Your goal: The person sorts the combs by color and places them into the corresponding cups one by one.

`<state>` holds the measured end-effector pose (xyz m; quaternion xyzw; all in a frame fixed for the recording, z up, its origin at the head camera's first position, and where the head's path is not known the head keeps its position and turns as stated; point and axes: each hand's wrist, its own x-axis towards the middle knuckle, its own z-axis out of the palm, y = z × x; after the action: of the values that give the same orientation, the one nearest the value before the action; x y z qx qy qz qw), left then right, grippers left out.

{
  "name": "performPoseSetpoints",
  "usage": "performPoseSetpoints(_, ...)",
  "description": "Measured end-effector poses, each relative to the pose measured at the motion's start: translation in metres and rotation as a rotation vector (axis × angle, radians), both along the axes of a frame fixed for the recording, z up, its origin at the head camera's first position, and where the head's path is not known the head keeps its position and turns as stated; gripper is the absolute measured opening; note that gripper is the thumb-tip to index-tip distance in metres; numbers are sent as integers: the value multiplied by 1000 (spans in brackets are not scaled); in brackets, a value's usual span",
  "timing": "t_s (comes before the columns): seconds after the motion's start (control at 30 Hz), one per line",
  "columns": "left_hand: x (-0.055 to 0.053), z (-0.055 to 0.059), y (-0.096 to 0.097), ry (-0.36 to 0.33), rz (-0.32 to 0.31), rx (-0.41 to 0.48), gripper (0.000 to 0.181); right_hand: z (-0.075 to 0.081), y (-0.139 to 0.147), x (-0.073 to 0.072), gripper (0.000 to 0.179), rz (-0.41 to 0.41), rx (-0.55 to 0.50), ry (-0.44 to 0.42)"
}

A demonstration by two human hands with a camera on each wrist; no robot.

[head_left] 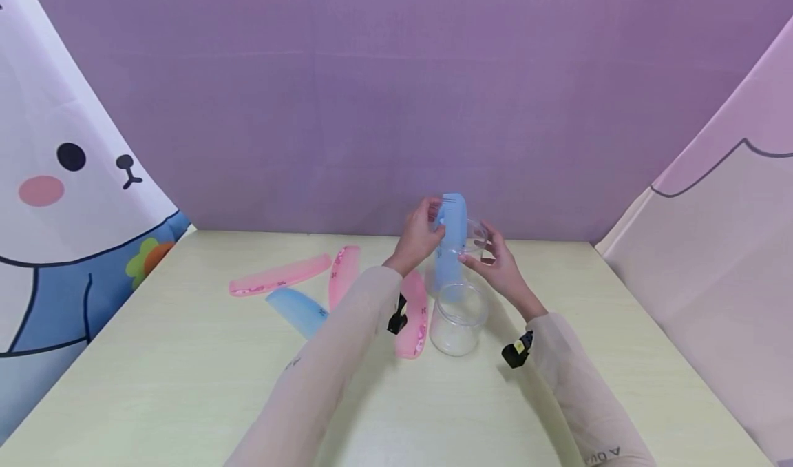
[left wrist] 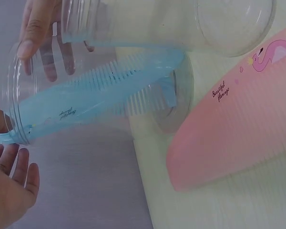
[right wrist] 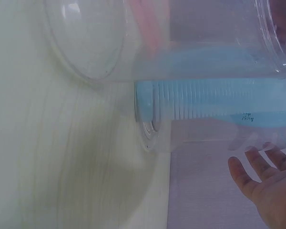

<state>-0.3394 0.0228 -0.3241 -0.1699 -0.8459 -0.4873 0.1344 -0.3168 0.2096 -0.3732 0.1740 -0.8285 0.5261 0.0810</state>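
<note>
A blue comb [head_left: 455,220] stands upright in a clear jar [left wrist: 109,117], its top end above the rim. My left hand [head_left: 418,240] pinches that top end between thumb and fingers at the jar's mouth. From the other side my right hand [head_left: 504,271] holds the jar near its rim, thumb in front and fingers spread along the wall [right wrist: 271,183]. Close in front stands a second clear jar [head_left: 457,333], which overlaps the first in this view. Just left of it lies a pink comb [head_left: 411,315] with flamingo prints.
Left of the jars, two more pink combs, one long [head_left: 280,275] and one partly behind my sleeve [head_left: 343,274], lie on the pale table [head_left: 155,370]. Another blue comb [head_left: 299,310] lies beside them, partly covered by my left arm. A purple cloth [head_left: 372,109] hangs behind the table.
</note>
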Motion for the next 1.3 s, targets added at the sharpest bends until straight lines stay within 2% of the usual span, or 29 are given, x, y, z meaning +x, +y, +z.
performPoseSetpoints(0.13, -1, -2, -1, 9, 1, -3, 43, 0, -1, 0, 82, -1, -1, 0)
performPoseSetpoints(0.37, 2, 0, -5, -15, -23, -2, 45, 2, -2, 1, 82, -1, 6, -5)
performPoseSetpoints(0.57, 2, 1, -15, -23, -63, 27, 47, 18, -8, 15, 81, 15, -5, -30)
performPoseSetpoints(0.67, 1, -1, -21, 13, -95, 36, 47, 22, -9, 19, 81, 21, -16, -36)
performPoseSetpoints(0.8, 3, -5, -32, 58, -133, 38, 46, 14, -6, 11, 82, 17, 0, -27)
performPoseSetpoints(1.0, 7, -10, -46, 51, -170, 2, 47, 1, 0, 2, 83, 3, 12, -5)
performPoseSetpoints(1.13, 9, -16, -58, 36, -185, -44, 46, 0, 0, 1, 83, 4, 0, -5)
performPoseSetpoints(1.3, 16, -25, -74, 53, -197, -102, 43, 1, 1, 0, 84, 4, 5, -17)
